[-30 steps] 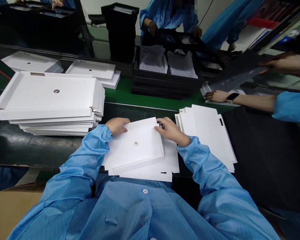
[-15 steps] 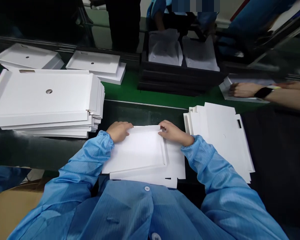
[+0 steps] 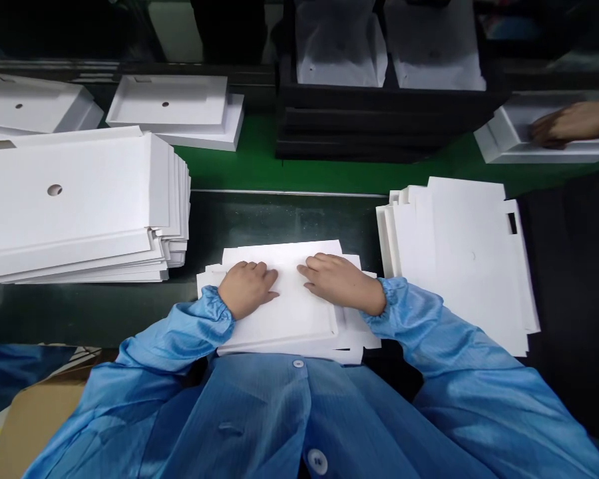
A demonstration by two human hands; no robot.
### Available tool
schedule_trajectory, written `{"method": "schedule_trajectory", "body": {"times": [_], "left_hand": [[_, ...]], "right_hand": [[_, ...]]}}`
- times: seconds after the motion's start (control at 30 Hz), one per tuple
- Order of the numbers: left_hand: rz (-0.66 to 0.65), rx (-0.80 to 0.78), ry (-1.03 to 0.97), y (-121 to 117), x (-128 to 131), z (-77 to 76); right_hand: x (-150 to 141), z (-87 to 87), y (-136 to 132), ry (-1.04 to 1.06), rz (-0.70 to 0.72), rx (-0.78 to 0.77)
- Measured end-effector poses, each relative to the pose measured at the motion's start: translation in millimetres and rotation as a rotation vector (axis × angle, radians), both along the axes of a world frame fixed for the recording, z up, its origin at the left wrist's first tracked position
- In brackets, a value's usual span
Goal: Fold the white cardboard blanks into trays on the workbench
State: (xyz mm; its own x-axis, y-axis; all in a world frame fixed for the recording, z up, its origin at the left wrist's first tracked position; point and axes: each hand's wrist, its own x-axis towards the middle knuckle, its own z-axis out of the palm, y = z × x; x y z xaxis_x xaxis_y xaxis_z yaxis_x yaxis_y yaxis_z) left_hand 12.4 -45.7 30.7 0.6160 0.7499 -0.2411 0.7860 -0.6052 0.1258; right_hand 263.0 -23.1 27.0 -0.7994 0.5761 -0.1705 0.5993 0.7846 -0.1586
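A white cardboard box blank (image 3: 284, 313), partly folded with a raised ridge at its right and lower sides, lies in front of me on other flat white blanks. My left hand (image 3: 247, 286) rests on its upper left part, fingers curled against the card and thumb apart. On the upper right part, my right hand (image 3: 337, 281) bends its fingers onto the card, near the crease. A flat top flap (image 3: 282, 251) of the blank shows beyond both hands. The fingertips' undersides are hidden.
Folded white trays (image 3: 70, 193) are piled at left, and flat blanks (image 3: 472, 266) at right. Behind stand white boxes (image 3: 172, 106) and black trays (image 3: 379, 130) holding wrapped white pieces. Another person's hand (image 3: 574, 124) is in a white box (image 3: 504, 143) at far right.
My hands have moved from the blank's far edge inward onto its surface, closer to me. The top flap now lies out beyond them. The view has tilted down.
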Motion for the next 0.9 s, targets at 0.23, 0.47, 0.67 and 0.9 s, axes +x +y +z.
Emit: {"method": "schedule_trajectory", "body": {"times": [0.23, 0.47, 0.67, 0.9], "left_hand": [[-0.045, 0.02, -0.005, 5, 5, -12.1], [-0.003, 0.039, -0.13, 4, 11, -18.0], [-0.031, 0.145, -0.117, 2, 14, -26.3], [-0.026, 0.221, -0.044, 2, 18, -28.5]], "right_hand": [[-5, -4.5, 2, 0.061, -0.032, -0.025], [-7, -14.8, 5, 0.144, -0.041, 0.005], [-10, -17.8, 6, 0.105, -0.006, 0.051], [-15, -15.8, 6, 0.025, 0.006, 0.114]]}}
